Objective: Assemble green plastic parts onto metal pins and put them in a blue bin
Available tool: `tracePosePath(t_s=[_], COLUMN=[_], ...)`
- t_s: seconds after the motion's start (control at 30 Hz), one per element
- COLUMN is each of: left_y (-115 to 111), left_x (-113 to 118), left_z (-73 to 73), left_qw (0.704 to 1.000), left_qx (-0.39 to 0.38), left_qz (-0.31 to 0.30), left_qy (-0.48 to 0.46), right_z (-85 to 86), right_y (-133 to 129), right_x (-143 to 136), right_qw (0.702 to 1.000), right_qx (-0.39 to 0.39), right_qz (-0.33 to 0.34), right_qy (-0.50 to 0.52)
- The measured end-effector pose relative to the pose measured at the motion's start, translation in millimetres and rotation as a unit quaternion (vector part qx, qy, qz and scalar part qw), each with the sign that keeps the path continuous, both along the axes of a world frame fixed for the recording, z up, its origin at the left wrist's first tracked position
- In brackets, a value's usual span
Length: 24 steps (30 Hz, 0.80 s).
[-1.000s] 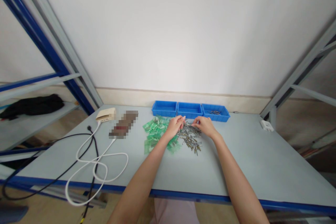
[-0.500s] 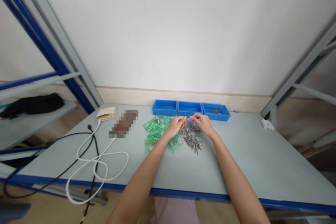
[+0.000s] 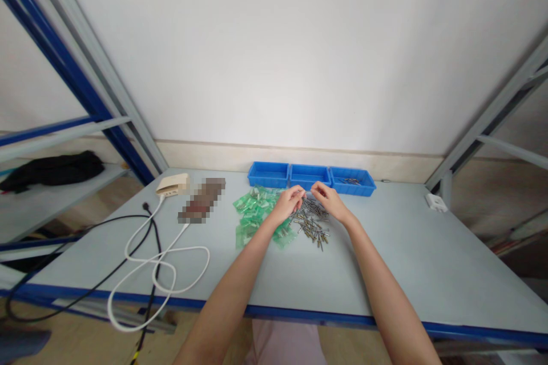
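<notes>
My left hand [image 3: 289, 205] and my right hand [image 3: 329, 201] face each other above a heap of thin metal pins or bolts [image 3: 314, 231], some with brass-coloured ends. The fingers of both hands are closed in a pinch. A small, thin piece seems to run between the fingertips, too small to name. Left of the heap, partly under my left hand, lies a pile of green plastic bags [image 3: 257, 214]. Behind the hands stand three blue bins: a left bin [image 3: 269, 181], a middle bin [image 3: 310, 169] and a right bin [image 3: 357, 189] with several metal pieces inside.
On the left of the grey table [image 3: 411, 262] are a cream-coloured box [image 3: 169, 183], a blurred-out flat object [image 3: 202, 201], a looped white cable [image 3: 171, 291] and a black cable [image 3: 154, 239]. A white plug-like block [image 3: 435, 203] lies at the right. Metal frames flank both sides.
My hands have risen slightly and my right fingertips have turned inward a little. The heap, the bags and the bins have stayed in place.
</notes>
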<state>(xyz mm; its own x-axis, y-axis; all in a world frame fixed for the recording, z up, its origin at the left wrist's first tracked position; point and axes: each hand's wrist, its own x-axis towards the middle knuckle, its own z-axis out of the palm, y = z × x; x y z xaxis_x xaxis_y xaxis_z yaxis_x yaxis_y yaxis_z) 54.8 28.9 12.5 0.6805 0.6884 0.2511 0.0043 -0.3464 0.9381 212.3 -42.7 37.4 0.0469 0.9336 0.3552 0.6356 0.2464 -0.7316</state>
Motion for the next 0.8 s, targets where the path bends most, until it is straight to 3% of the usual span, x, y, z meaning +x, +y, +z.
tracePosePath(t_s=[0.2,0.8], left_y=[-2.7,-3.0], left_x=[0.1,-0.5], left_z=[2.9,5.2], left_qw=[0.999,1.0], left_qx=[-0.005,-0.003], left_qz=[0.029,0.019], left_qy=[0.012,0.005], right_z=[0.8,-6.3], right_y=[-0.3,3.8], right_x=[-2.5,1.8], right_qw=[1.0,0.998], right_qx=[-0.026,-0.03], right_qz=[0.01,0.013], right_qy=[0.006,0.054])
